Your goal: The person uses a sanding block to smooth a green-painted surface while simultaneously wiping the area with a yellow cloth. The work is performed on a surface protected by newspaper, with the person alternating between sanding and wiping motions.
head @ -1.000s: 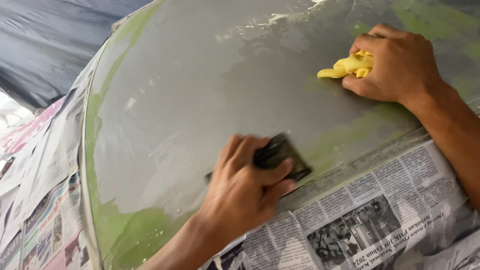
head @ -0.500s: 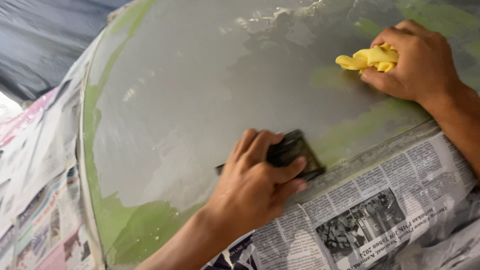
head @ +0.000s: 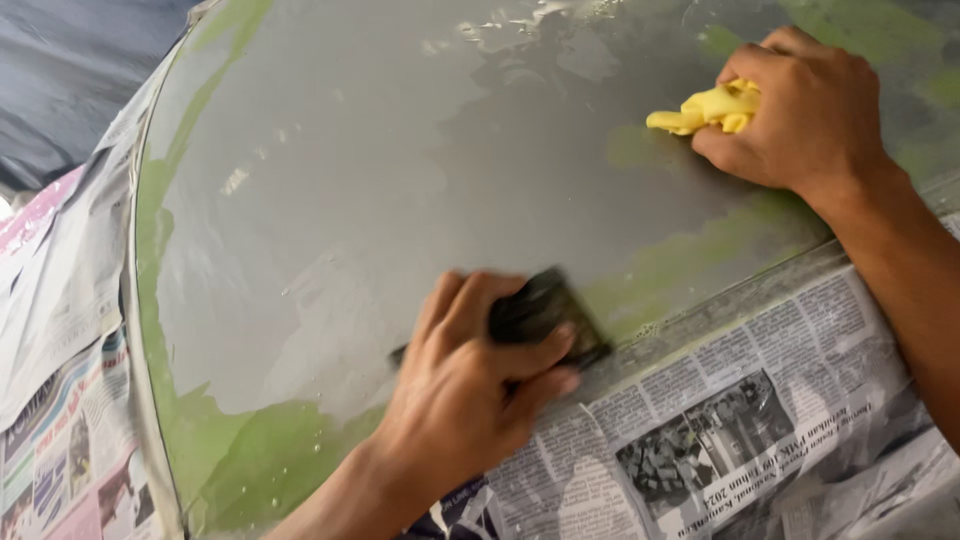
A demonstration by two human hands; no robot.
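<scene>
A curved body panel point(head: 400, 170), wet and grey with green patches along its edges, fills most of the head view. My left hand point(head: 470, 390) presses a dark sanding block point(head: 545, 310) flat against the panel near its lower edge. My right hand point(head: 810, 110) rests on the panel at the upper right and clutches a crumpled yellow cloth point(head: 705, 108), which sticks out to the left of my fingers.
Newspaper sheets point(head: 760, 420) mask the area below the panel on the right, and more newspaper point(head: 60, 330) covers the left side. A dark plastic sheet point(head: 70, 70) lies at the upper left.
My left hand has slid the sanding block a little to the right along the panel. My right hand with the yellow cloth stays at the upper right.
</scene>
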